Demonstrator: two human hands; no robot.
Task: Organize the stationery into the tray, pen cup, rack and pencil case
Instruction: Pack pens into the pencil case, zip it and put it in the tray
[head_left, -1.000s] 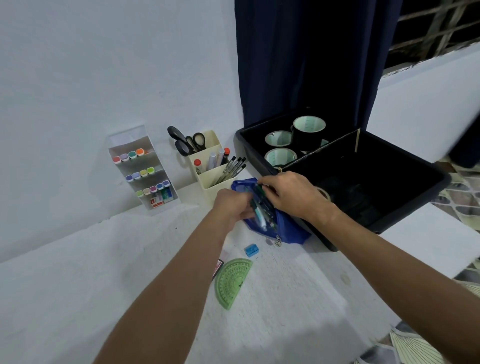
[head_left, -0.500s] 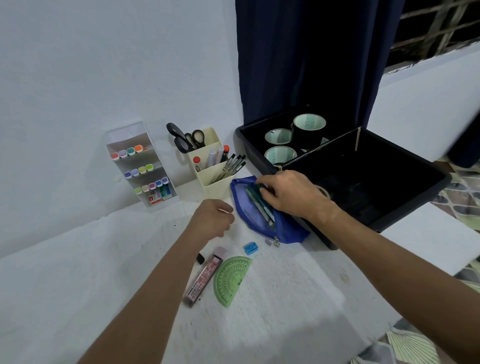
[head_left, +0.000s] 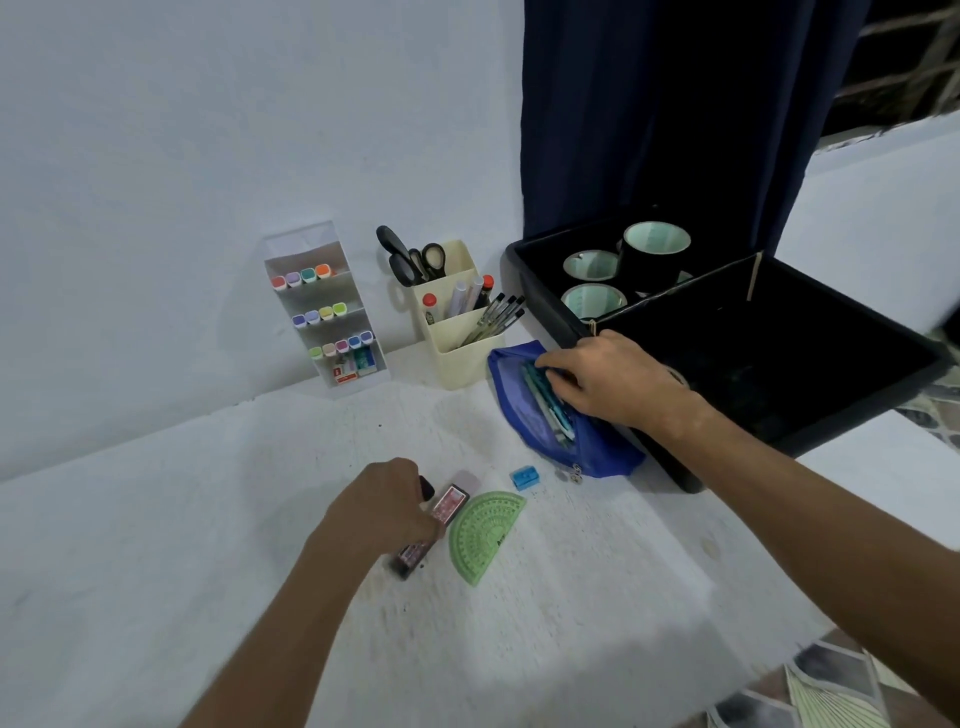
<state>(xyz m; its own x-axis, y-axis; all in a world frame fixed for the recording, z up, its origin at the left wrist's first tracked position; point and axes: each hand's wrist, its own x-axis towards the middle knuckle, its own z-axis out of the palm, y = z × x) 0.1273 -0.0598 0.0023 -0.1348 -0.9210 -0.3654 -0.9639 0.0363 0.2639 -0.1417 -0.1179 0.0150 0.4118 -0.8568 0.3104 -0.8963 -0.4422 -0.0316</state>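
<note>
On a white table (head_left: 156, 597), a slim case (head_left: 434, 525) is gripped by the left hand (head_left: 384, 512) while the pencil case (head_left: 540, 415) is pinched open by the right hand (head_left: 608, 384); level insertion is advised.

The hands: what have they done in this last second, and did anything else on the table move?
The left hand left the pencil case and came back toward the person; it now closes on the long dark box beside the protractor. The right hand stayed at the case's opening, over the pens. Sharpener, pen cup, rack and tray did not move.
</note>
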